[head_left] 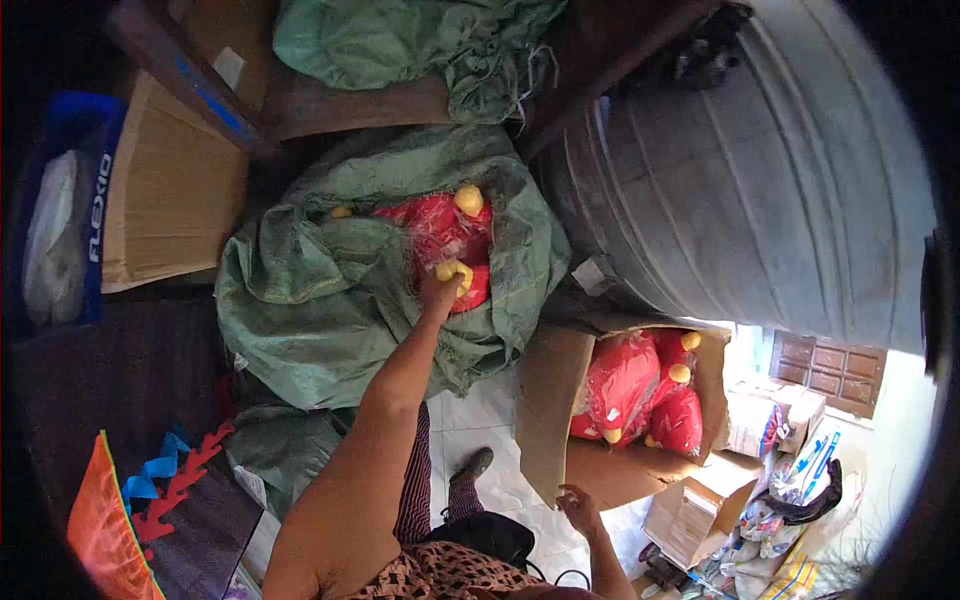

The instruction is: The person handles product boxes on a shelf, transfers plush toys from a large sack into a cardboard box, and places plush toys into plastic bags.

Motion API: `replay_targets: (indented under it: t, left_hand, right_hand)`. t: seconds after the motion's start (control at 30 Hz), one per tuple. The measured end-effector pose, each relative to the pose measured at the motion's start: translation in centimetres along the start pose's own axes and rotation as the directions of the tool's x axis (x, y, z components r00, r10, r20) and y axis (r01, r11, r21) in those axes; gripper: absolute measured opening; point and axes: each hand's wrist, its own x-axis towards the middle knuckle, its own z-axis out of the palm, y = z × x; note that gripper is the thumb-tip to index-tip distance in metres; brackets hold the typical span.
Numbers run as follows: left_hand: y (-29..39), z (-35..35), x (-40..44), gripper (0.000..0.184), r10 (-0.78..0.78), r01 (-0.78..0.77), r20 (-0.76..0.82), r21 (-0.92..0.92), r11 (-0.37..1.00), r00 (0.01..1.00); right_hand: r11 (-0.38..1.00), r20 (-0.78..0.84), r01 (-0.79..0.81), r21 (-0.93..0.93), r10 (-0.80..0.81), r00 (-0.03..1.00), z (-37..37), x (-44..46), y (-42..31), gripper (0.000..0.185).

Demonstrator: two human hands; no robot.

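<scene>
My left hand point(440, 294) reaches into a large green woven sack point(300, 315) and is closed around the yellow rounded end point(455, 272) of a red item in clear plastic. More red plastic-wrapped items point(430, 225) with yellow ends lie in the sack's wide mouth; their exact kind I cannot make out. My right hand point(580, 508) hangs at the lower right, fingers apart and holding nothing, close to the lower flap of an open cardboard box point(545, 440). Inside that box are several similar red wrapped items point(622, 380) with yellow ends.
Another green sack point(370, 45) lies on a shelf above. A big grey ribbed tank point(740, 170) stands at the right. Smaller cartons point(700, 510) and bagged goods are at the lower right. A cardboard box point(180, 190) and a blue FLEXIO package point(95, 220) are at the left.
</scene>
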Motion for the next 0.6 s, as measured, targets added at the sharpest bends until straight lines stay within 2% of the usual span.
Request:
replay_targets:
  t: [0.03, 0.07, 0.17, 0.2, 0.23, 0.27, 0.3, 0.33, 0.37, 0.43, 0.47, 0.5, 0.53, 0.57, 0.6]
  left_hand:
    - [0.0, -0.2, -1.4, 0.055, -0.019, 0.02, -0.029, 0.028, 0.999, 0.999]
    - [0.0, -0.7, -2.9, 0.055, -0.037, 0.04, -0.058, 0.057, 0.998, 0.998]
    - [3.5, -4.2, -10.5, 0.049, 0.067, -0.055, -0.126, 0.102, 0.993, 0.99]
    - [6.3, -5.8, -13.8, 0.047, 0.133, -0.117, -0.145, 0.113, 0.987, 0.981]
    - [8.0, -7.2, -16.6, 0.048, 0.168, -0.163, -0.111, 0.051, 0.985, 0.98]
    - [9.4, -8.7, -19.4, 0.048, 0.202, -0.203, -0.074, -0.006, 0.979, 0.977]
    - [9.8, -9.9, -22.0, 0.049, 0.232, -0.234, -0.031, -0.059, 0.971, 0.972]
    - [9.3, -10.9, -24.4, 0.049, 0.293, -0.293, -0.015, -0.017, 0.956, 0.956]
    - [9.4, -11.6, -25.6, 0.05, 0.368, -0.368, 0.001, 0.022, 0.93, 0.93]
    - [10.3, -13.5, -28.9, 0.05, 0.473, -0.479, 0.076, 0.16, 0.863, 0.878]
    - [11.7, -13.6, -31.5, 0.049, 0.51, -0.523, 0.115, 0.234, 0.82, 0.852]
    - [11.9, -13.4, -33.7, 0.049, 0.536, -0.555, 0.151, 0.298, 0.777, 0.831]
    - [10.4, -13.4, -34.9, 0.051, 0.507, -0.551, 0.217, 0.264, 0.792, 0.834]
    - [9.2, -13.1, -35.6, 0.053, 0.481, -0.544, 0.278, 0.227, 0.808, 0.831]
    - [10.8, -12.8, -38.1, 0.055, 0.473, -0.619, 0.422, 0.338, 0.709, 0.773]
  right_hand:
    - [0.999, 0.009, 0.031, -0.032, -0.031, 0.999, -0.4, -0.5, 0.0, 0.03]
    - [0.992, 0.029, 0.114, 0.059, -0.116, 0.993, -0.5, -0.4, 1.0, 0.032]
    - [0.977, 0.011, 0.151, -0.15, -0.151, 0.988, -1.4, -1.1, 1.6, 0.032]
    - [0.989, 0.018, 0.137, -0.056, -0.136, 0.991, -1.4, -1.6, 1.4, 0.034]
    - [0.917, 0.033, 0.38, -0.123, -0.379, 0.925, -1.4, -0.3, 3.0, 0.035]
    - [0.785, 0.058, 0.592, -0.183, -0.592, 0.804, -1.4, 1.9, 4.6, 0.037]
    - [0.805, 0.087, 0.588, -0.085, -0.582, 0.809, -0.8, 2.1, 5.0, 0.04]
    - [0.82, 0.116, 0.573, 0.013, -0.57, 0.813, -0.2, 2.3, 5.3, 0.043]
    - [0.917, 0.206, 0.316, 0.245, -0.367, 0.907, -0.8, 3.1, 1.2, 0.048]
    - [0.808, 0.189, 0.199, 0.554, -0.355, 0.916, 0.4, 2.7, -5.5, 0.056]
    - [0.742, 0.207, 0.198, 0.64, -0.414, 0.886, 1.9, 5.6, -6.7, 0.066]
    - [0.709, 0.255, 0.024, 0.705, -0.285, 0.924, 2.2, 4.7, -10.3, 0.068]
    - [0.65, 0.32, -0.15, 0.745, -0.151, 0.935, 2.7, 3.6, -14.2, 0.07]
    - [0.573, 0.331, -0.207, 0.793, -0.121, 0.936, 4.0, 4.3, -16.6, 0.066]
    - [0.491, 0.347, -0.261, 0.831, -0.093, 0.933, 5.5, 5.5, -18.1, 0.062]
